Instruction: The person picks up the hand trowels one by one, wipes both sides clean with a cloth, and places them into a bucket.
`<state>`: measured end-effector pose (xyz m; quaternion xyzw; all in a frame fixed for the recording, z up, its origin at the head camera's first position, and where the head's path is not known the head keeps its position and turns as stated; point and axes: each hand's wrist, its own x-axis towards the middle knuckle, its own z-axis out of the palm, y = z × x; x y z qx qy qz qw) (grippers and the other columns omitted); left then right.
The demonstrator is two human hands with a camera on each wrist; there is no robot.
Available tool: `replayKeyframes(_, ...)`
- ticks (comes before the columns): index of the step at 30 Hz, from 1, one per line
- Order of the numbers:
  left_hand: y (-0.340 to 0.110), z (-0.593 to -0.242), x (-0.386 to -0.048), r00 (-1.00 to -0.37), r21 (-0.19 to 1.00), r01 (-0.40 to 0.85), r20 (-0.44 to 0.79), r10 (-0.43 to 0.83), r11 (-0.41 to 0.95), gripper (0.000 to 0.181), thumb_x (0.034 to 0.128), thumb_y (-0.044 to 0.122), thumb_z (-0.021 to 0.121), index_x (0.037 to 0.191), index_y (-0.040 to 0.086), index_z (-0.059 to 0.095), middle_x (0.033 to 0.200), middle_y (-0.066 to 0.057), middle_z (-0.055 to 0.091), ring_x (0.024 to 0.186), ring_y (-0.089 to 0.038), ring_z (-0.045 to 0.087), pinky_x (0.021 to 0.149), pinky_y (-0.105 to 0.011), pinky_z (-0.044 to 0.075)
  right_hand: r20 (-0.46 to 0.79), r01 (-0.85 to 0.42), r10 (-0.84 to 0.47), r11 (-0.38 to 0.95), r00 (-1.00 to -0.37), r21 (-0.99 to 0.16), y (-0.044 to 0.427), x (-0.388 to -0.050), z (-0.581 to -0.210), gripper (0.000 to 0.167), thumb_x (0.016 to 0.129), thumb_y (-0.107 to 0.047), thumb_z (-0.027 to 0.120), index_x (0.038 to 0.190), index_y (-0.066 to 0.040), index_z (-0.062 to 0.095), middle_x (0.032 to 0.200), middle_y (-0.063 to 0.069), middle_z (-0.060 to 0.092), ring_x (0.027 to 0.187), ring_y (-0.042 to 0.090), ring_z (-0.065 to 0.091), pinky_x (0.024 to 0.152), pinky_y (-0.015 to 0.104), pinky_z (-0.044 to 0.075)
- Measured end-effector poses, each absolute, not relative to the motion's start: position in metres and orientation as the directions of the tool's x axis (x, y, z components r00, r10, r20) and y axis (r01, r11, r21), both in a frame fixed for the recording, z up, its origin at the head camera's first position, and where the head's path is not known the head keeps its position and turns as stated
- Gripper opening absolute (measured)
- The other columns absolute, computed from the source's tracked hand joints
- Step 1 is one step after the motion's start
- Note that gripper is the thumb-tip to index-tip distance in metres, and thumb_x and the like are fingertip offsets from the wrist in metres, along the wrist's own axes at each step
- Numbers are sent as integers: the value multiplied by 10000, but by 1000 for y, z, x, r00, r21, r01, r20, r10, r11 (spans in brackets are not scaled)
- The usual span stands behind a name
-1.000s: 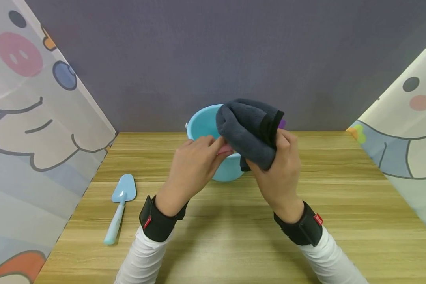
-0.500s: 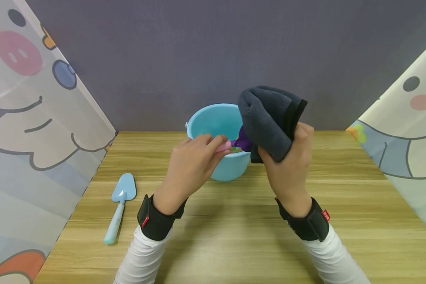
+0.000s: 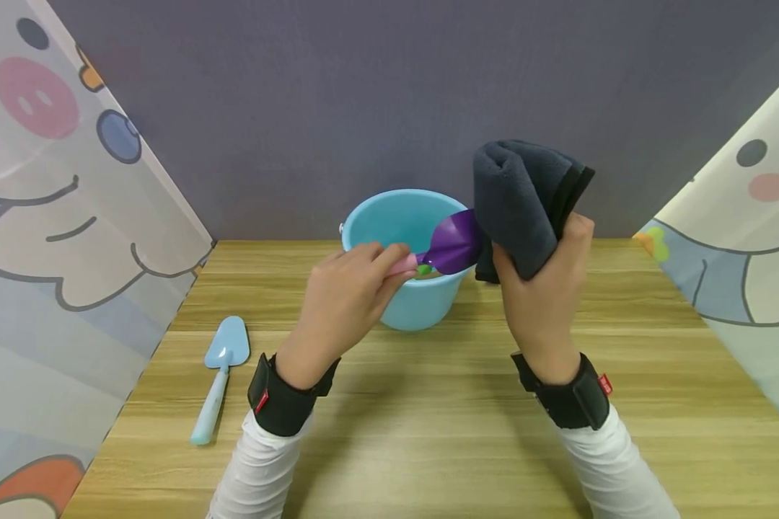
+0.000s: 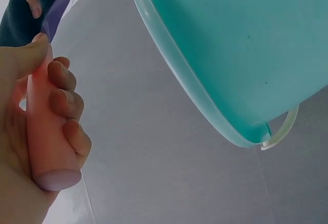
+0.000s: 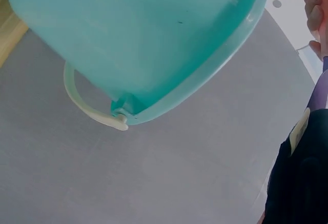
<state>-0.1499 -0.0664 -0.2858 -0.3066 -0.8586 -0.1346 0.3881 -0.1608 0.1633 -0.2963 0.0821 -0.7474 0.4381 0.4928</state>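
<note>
My left hand (image 3: 350, 295) grips the pink handle (image 4: 48, 126) of a toy shovel with a purple blade (image 3: 454, 241), its fingers curled round the handle in the left wrist view. The shovel is held above the light blue bucket (image 3: 418, 306), blade pointing right. My right hand (image 3: 548, 295) holds a folded dark grey cloth (image 3: 519, 202) to the right of the bucket. The cloth touches or overlaps the blade's tip. In the right wrist view the dark cloth (image 5: 302, 172) hides most of that hand. Something green and yellowish shows inside the bucket, partly covered by the shovel.
A light blue trowel (image 3: 219, 382) lies on the wooden table (image 3: 428, 447) at the left. The bucket has a white handle (image 5: 84, 103). A grey wall (image 3: 389, 94) stands behind, with cartoon-printed panels (image 3: 19, 267) at both sides.
My right hand has moved right and away with the cloth, sliding off the shovel and uncovering the purple blade. My left hand has shifted only slightly.
</note>
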Motion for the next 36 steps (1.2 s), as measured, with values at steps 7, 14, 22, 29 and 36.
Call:
replayKeyframes(7, -70, -285, -150, -525, -7, 611, 744, 413, 791, 198, 1018, 358, 617, 1045, 176, 690, 696, 25, 551, 569, -117, 501, 505, -260, 357, 784, -503, 315, 626, -536, -596, 165, -167, -299, 631, 896, -278, 717, 1319, 95, 436, 1217, 300, 501, 1135, 348, 527, 1014, 500, 413)
replayKeyframes(14, -71, -285, -152, -540, -3, 597, 738, 405, 802, 204, 1023, 371, 604, 1025, 182, 681, 680, 31, 530, 562, -113, 477, 501, -256, 338, 762, -474, 309, 633, -569, -612, 167, -170, -300, 606, 943, -315, 697, 1357, 43, 436, 1254, 273, 506, 1152, 345, 539, 1024, 533, 423)
replayKeyframes(22, -71, -286, -152, -563, 3, 580, 725, 398, 815, 203, 1019, 377, 609, 1014, 184, 672, 670, 30, 521, 552, -114, 473, 493, -259, 331, 757, -440, 279, 676, -591, -592, 172, -174, -302, 590, 966, -331, 677, 1367, 29, 436, 1269, 285, 490, 1154, 388, 538, 999, 551, 436)
replayKeyframes(29, -70, -287, -153, -577, -3, 564, 714, 397, 826, 196, 1016, 375, 615, 1015, 186, 667, 663, 30, 515, 543, -114, 477, 492, -258, 330, 745, -417, 288, 682, -602, -601, 172, -173, -301, 576, 966, -324, 677, 1400, -25, 443, 1252, 273, 488, 1120, 388, 539, 981, 551, 432)
replayKeyframes(36, -71, -287, -153, -590, 8, 554, 709, 386, 832, 185, 1007, 369, 631, 1012, 187, 665, 667, 29, 524, 545, -118, 485, 496, -260, 344, 762, -429, 277, 691, -586, -581, 175, -174, -301, 588, 966, -332, 683, 1408, -20, 456, 1258, 271, 493, 1137, 394, 534, 992, 542, 430)
